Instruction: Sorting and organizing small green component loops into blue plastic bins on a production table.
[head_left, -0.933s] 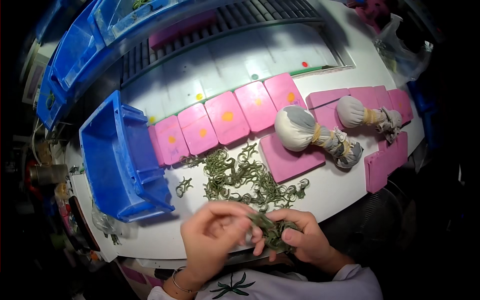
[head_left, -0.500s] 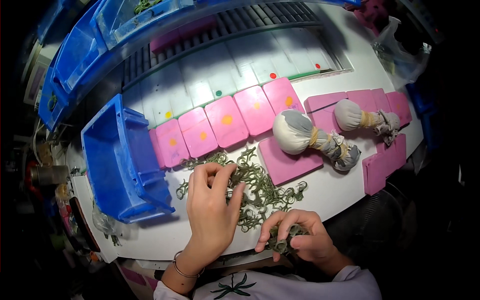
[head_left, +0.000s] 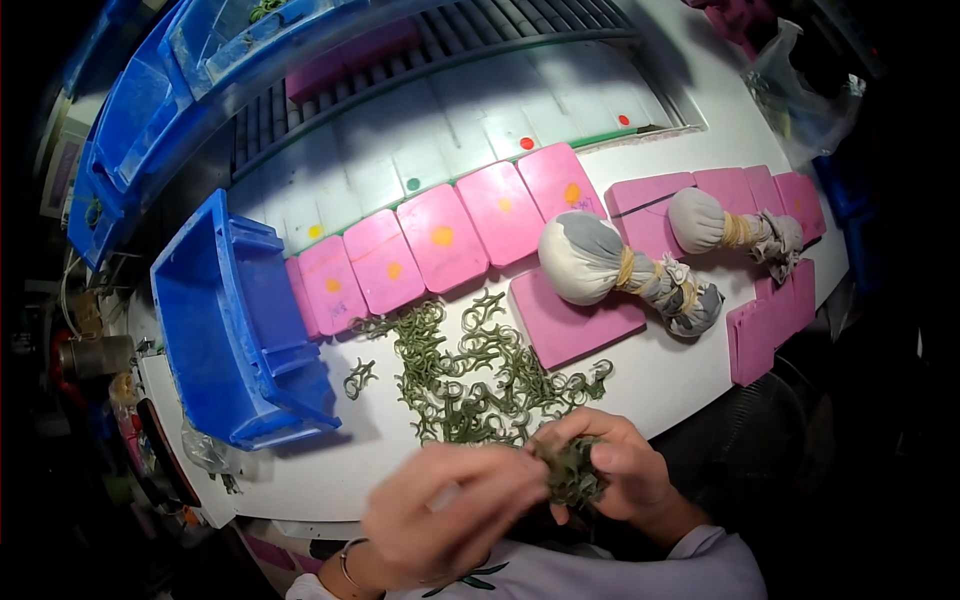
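A bunch of small, dark green, ring-like curled pieces (head_left: 574,474) is gripped in my right hand (head_left: 632,466), its fingers curled around them. Against the left side of that bunch, the fingertips of my left hand (head_left: 450,508) are pressed together. Motion blurs this hand, and whatever lies between its fingertips is hidden. Just beyond both hands, a loose pile of the same green curled pieces (head_left: 470,385) spreads over the white table (head_left: 690,400). A small cluster of green pieces (head_left: 358,379) lies apart, to the left of the pile.
A blue plastic bin (head_left: 205,320) stands left. Pink blocks (head_left: 443,238) with yellow spots line the back; a flat pink block (head_left: 570,325) carries a tied cloth pouch (head_left: 580,260). Another pouch (head_left: 697,220) rests on pink blocks at right. Rollers (head_left: 480,40) run behind.
My left hand has left the green pile and come down toward me, to the bunch in my right hand. The right hand keeps hold of its bunch. The view has shifted slightly.
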